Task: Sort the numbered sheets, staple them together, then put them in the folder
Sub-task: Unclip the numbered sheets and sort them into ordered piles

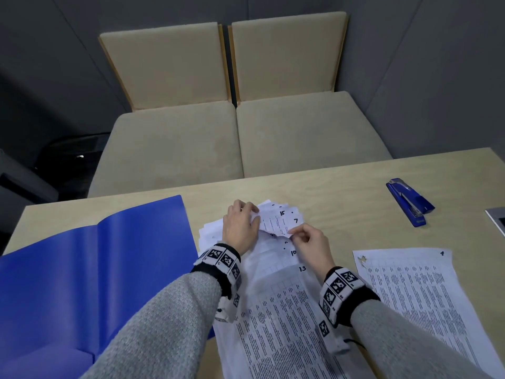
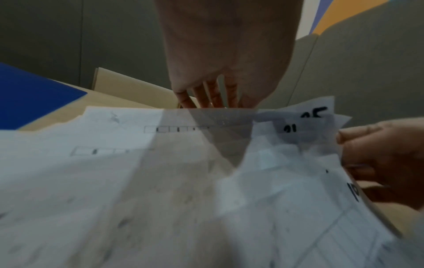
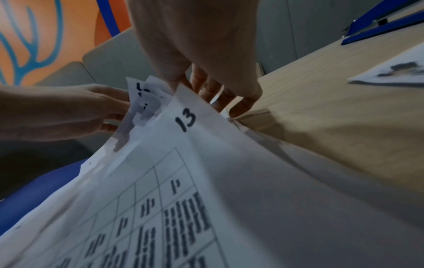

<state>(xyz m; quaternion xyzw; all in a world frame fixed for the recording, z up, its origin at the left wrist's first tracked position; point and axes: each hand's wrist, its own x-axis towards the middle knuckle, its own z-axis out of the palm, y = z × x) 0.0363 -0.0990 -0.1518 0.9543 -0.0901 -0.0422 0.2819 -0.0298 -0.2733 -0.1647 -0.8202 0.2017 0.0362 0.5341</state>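
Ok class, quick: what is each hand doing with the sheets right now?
Left hand: holds back the lifted corners of the fanned sheets.
Right hand: pinches the edge of one sheet in that stack.

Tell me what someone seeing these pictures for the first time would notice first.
Both hands meet mid-table over a fanned pile of numbered sheets: the left hand lifts the far corners while the right hand pinches one corner. An open blue folder lies to the left; a blue stapler and a single sheet marked 1 lie to the right.
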